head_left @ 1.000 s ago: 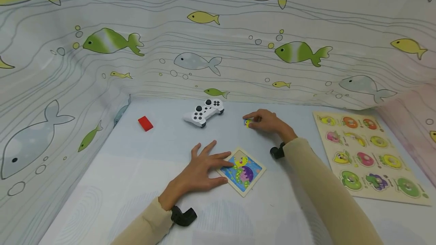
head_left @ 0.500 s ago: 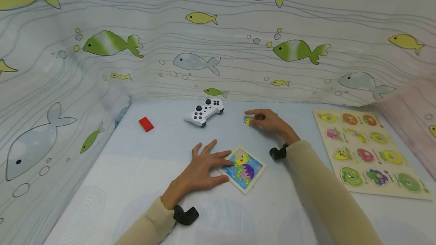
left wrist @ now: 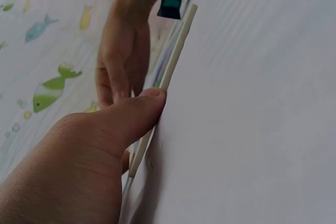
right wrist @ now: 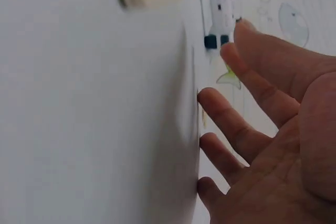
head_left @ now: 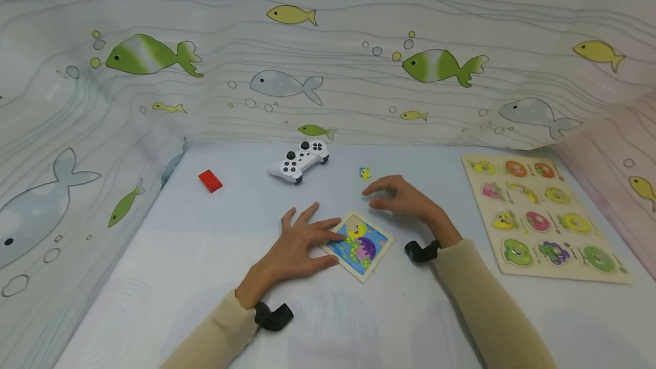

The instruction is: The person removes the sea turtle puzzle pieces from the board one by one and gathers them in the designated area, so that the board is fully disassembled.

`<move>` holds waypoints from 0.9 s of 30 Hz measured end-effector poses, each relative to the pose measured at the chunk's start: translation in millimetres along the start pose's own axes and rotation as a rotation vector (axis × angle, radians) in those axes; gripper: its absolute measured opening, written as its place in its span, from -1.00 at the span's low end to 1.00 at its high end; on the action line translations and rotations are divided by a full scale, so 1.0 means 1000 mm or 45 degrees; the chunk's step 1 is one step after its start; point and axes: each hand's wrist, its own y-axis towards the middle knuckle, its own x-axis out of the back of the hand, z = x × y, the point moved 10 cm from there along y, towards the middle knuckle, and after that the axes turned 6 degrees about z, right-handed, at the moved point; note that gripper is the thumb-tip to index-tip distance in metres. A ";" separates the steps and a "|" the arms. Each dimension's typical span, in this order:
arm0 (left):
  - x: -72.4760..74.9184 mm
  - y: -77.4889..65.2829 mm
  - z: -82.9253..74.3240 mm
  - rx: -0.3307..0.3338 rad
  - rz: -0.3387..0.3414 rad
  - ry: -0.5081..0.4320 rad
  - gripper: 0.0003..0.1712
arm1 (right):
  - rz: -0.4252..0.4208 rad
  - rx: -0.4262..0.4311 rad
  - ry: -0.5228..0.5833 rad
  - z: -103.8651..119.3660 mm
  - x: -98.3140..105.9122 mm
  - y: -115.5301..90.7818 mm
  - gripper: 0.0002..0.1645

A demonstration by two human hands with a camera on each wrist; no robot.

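A small square jigsaw puzzle (head_left: 376,236) in a pale wooden frame shows a yellow and green turtle with a purple shell; one bare gap lies at its far corner. My left hand (head_left: 292,249) is spread over its left side, fingers straight, thumb at the near-left edge. In the left wrist view that thumb touches the rim of the wooden frame (left wrist: 181,43). A blue and yellow jigsaw piece (head_left: 365,173) lies by itself further back. My right hand (head_left: 402,198) hovers just in front of this piece, fingers loosely bent, thumb and index apart, nothing between them.
A white game controller (head_left: 300,162) lies behind my left hand. To its left is a red rectangular block (head_left: 210,181). At the right lies a wooden fruit puzzle board (head_left: 523,229). A fish-print cloth (head_left: 215,95) rises behind the table.
My right hand has let go of the jigsaw piece and drawn back toward me, leaving it on the table. My left hand stays on the puzzle. The head view has shifted slightly.
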 end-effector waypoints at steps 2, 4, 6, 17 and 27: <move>0.001 0.000 -0.001 -0.003 -0.010 0.000 -0.51 | 0.023 0.031 -0.058 0.005 -0.007 -0.005 -0.69; 0.002 0.001 -0.002 -0.006 -0.020 0.000 -0.51 | 0.043 0.052 -0.133 0.009 -0.013 -0.011 -0.72; 0.002 0.001 -0.002 -0.001 -0.028 0.001 -0.51 | 0.059 0.050 -0.193 0.012 -0.017 -0.016 -0.74; 0.001 0.003 -0.003 0.040 -0.051 0.004 -0.53 | 0.066 0.030 -0.399 0.024 -0.030 -0.029 -0.64; -0.004 0.004 -0.007 -0.013 0.015 -0.068 -0.64 | -0.019 0.025 -0.451 0.029 -0.030 -0.028 -0.63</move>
